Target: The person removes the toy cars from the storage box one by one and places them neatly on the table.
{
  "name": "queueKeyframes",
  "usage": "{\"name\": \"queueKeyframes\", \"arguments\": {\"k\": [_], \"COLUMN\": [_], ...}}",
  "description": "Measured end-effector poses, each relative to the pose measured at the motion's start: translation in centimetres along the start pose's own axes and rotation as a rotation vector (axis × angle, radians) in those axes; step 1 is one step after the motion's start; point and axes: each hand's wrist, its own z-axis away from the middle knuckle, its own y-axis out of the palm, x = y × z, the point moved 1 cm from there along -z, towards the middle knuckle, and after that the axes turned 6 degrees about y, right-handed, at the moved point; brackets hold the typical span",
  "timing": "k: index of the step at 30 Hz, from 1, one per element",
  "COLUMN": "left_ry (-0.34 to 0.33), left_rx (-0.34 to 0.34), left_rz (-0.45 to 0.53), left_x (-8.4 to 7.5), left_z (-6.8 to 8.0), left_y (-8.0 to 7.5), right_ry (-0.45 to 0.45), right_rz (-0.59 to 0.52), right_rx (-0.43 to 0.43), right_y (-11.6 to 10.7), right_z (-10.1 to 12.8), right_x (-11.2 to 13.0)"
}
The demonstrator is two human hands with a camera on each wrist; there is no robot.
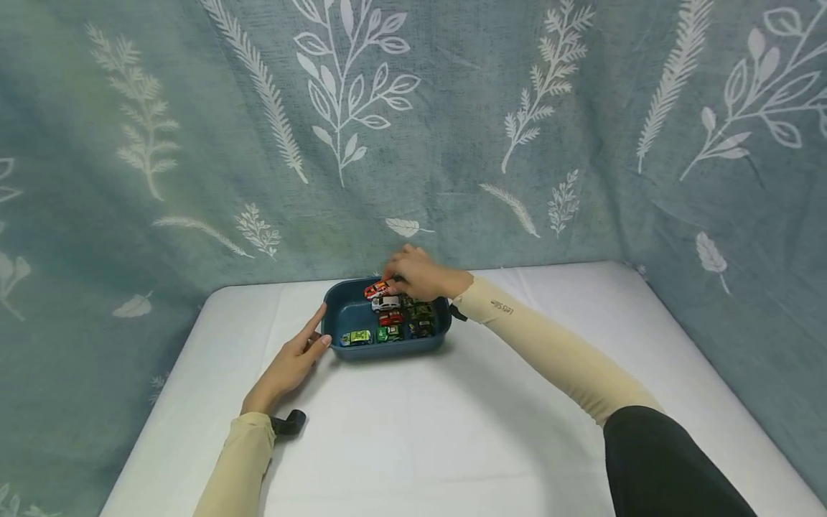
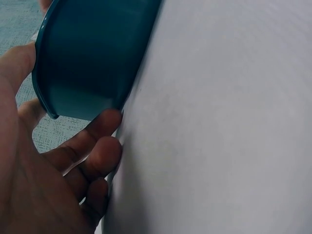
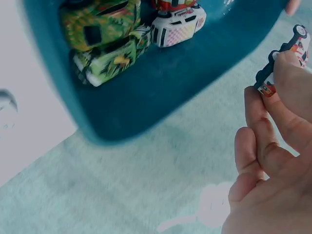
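A dark blue tray (image 1: 347,314) holding several toy cars sits at the back of the white table. My right hand (image 1: 420,275) hovers over its far rim and pinches an orange-and-white toy car (image 1: 377,289) (image 3: 285,58) between the fingertips. A white car (image 1: 385,303) (image 3: 178,27), a red car (image 1: 390,318) and green cars (image 1: 390,333) (image 3: 112,58) lie inside the tray (image 3: 161,92). My left hand (image 1: 298,357) rests with straight fingers against the tray's left side (image 2: 87,63); its fingertips (image 2: 105,141) touch the outer wall.
The white table surface (image 1: 452,424) stretches toward me, with rounded edges at left and right. A teal leaf-patterned curtain (image 1: 413,129) hangs close behind the tray and along the right side. A black strap (image 1: 288,422) is at my left wrist.
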Motion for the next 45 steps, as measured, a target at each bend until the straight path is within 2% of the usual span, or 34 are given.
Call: {"name": "queueKeyframes", "arguments": {"k": [8,14,17,26,40,45], "left_ry": [0.014,0.013,0.008,0.001,0.025,0.034], "left_rx": [0.008,0.004,-0.001,0.006,-0.004,-0.005], "left_rz": [0.013,-0.006,-0.011,-0.017,-0.008,-0.003], "left_x": [0.2,0.3,0.3,0.3,0.3,0.1], "left_z": [-0.1,0.3,0.4,0.5,0.3,0.1], "left_y": [0.5,0.4,0.3,0.1,-0.1,0.2], "right_ry": [0.032,0.039,0.039,0.117,0.203,0.248], "right_rz": [-0.017,-0.049,-0.056,-0.075,-0.027,-0.011], "right_rx": [-0.034,-0.029,-0.021,-0.021,0.016,-0.013], "right_y": [-2.5,-3.0,-2.5,-1.2,0.9,1.9], "right_z": [3.3,6.4,7.7,11.1,13.7,14.2], "right_x": [-2.7,-4.9,-5.8,-7.8,-9.8,-10.6]}}
